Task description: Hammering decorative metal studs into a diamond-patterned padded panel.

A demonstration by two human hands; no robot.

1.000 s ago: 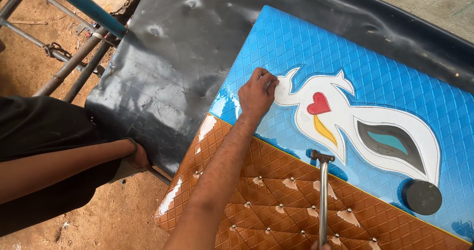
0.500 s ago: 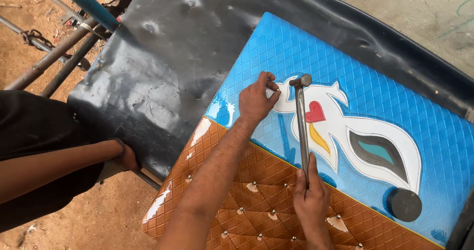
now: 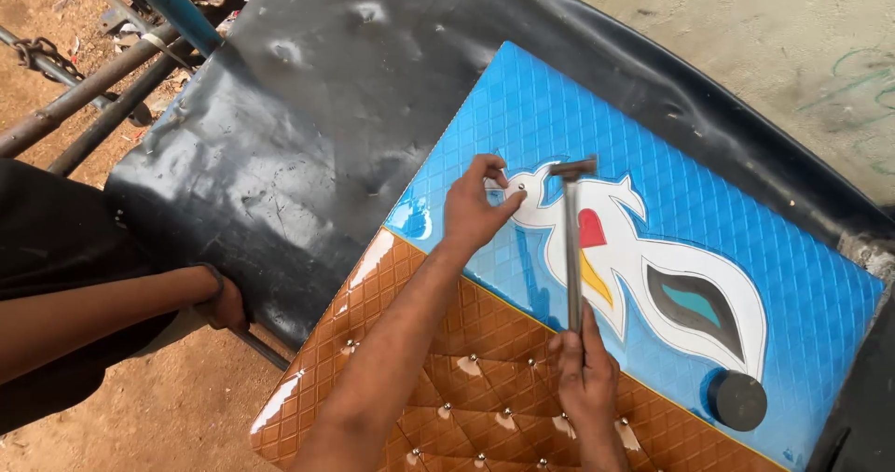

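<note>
My left hand [image 3: 474, 209] pinches a small nail against the white bird-shaped patch [image 3: 643, 267] on a quilted blue panel [image 3: 578, 127]. In my right hand [image 3: 585, 374] is the handle of a thin metal hammer [image 3: 571, 239], whose head hovers just right of the nail. The panel's lower part is brown quilted padding [image 3: 429, 379] studded with shiny tacks. A black round puck [image 3: 736, 400] lies on the blue area at lower right.
The panel rests on a black sheet-covered frame [image 3: 280, 155]. Another person's hand [image 3: 224, 299] grips that frame's left edge. Rusty metal bars [image 3: 84, 99] and a blue bar [image 3: 168, 1] lie on bare dirt at upper left. A concrete wall [image 3: 746, 34] stands behind.
My right hand brought the hammer up from below the panel and its head now sits beside the nail. My left hand stayed pinched on the white patch.
</note>
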